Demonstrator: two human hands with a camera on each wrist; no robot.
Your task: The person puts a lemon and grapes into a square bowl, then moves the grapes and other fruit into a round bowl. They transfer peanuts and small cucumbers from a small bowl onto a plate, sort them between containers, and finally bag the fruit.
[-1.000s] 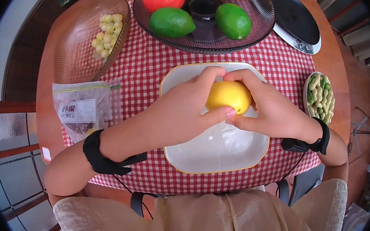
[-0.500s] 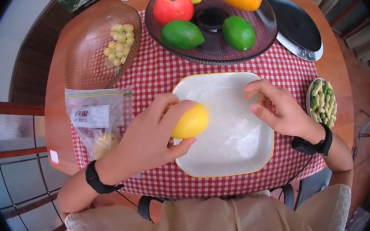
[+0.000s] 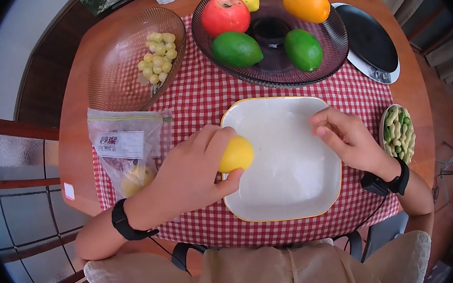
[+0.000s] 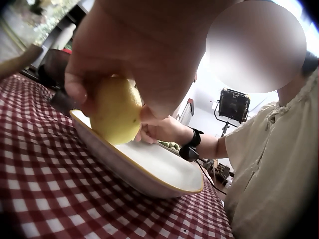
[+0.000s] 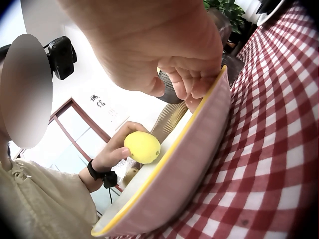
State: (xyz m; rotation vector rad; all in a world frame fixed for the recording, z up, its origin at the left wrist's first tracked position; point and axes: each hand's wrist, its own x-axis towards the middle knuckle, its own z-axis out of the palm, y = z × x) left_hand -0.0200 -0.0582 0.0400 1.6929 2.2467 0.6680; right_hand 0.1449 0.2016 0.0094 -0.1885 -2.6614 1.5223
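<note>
The lemon (image 3: 238, 154) is partly hidden (its left side, from the head) by the left hand (image 3: 189, 167) — thumb and fingers grip it near the white dish's (image 3: 287, 174) left rim. The right hand (image 3: 350, 139), fingers loosely bent, holds nothing.

In the upper left of the frame, a ribbed brown glass bowl (image 3: 116, 70) holds pale grapes (image 3: 158, 56). At upper centre, a purple glass bowl (image 3: 271, 65) carries red, green, orange and yellow fruit (image 3: 225, 15). Toward the right edge, a dark plate (image 3: 367, 40) lies on the bench (image 3: 417, 96), with peanuts (image 3: 399, 131) lower down.
</note>
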